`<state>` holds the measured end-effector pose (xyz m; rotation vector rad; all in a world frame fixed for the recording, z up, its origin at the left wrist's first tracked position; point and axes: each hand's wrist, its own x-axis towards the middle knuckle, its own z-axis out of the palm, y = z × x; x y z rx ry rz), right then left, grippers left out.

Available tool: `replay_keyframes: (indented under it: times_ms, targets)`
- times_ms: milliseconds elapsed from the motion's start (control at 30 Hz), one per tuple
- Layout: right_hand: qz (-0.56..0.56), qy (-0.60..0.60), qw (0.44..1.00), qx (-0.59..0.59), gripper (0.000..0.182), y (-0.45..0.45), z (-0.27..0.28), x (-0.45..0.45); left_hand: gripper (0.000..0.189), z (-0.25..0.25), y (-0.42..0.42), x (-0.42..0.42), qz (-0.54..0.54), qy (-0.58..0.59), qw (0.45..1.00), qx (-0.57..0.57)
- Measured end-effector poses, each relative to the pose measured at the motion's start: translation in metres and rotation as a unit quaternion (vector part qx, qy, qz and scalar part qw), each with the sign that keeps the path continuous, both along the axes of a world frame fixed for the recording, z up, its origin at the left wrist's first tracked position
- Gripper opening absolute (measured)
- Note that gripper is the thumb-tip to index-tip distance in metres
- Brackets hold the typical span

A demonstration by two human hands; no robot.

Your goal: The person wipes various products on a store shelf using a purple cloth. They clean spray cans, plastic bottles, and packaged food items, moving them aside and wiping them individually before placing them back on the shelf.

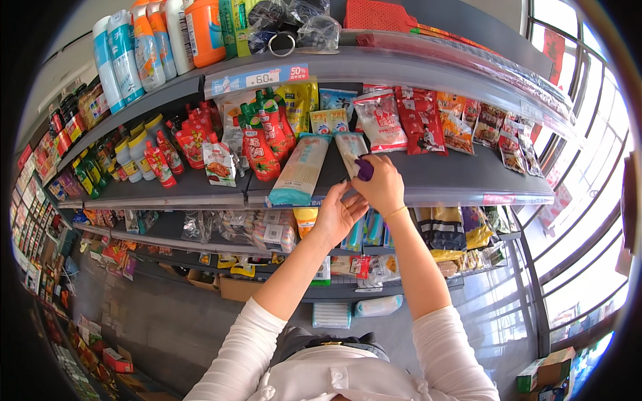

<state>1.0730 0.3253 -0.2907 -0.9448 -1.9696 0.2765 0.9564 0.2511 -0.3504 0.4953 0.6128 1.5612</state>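
My right hand (382,181) grips a purple cloth (365,170) at the near end of a pale plastic packet (349,145), which lies on the upper middle shelf. Just left of it, my left hand (336,213) is held up in front of the shelf's edge with its fingers apart and curled, near the right wrist. Left of both hands a clear and turquoise packet of dried noodles (301,168) lies with its near end at the shelf's edge. Red sauce pouches with green caps (261,145) stand beside it. Behind the right hand is a white and red packet (381,123).
A grey shelf (481,173) with a clear price-strip edge runs across. Above it, an upper shelf (165,95) holds spray bottles and a red fly swatter (378,16). Lower shelves hold more packets. Two turquoise packs (331,315) lie on the floor.
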Motion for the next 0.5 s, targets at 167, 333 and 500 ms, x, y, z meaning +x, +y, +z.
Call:
replay_keyframes:
  times_ms: [167,333,500]
  targets:
    - [0.056,-0.02,0.998,0.014,0.042,-0.075,0.023,0.011,0.036,0.014,-0.061,0.001,0.044,0.018,0.999,0.022]
    - [0.2,-0.032,0.979,-0.015,0.031,-0.112,0.012,0.02,0.03,-0.009,-0.095,-0.001,0.085,0.016,0.996,-0.007]
    - [0.239,0.028,0.967,-0.084,0.031,-0.096,-0.004,0.011,0.033,-0.026,-0.092,-0.011,0.134,-0.047,0.99,0.011]
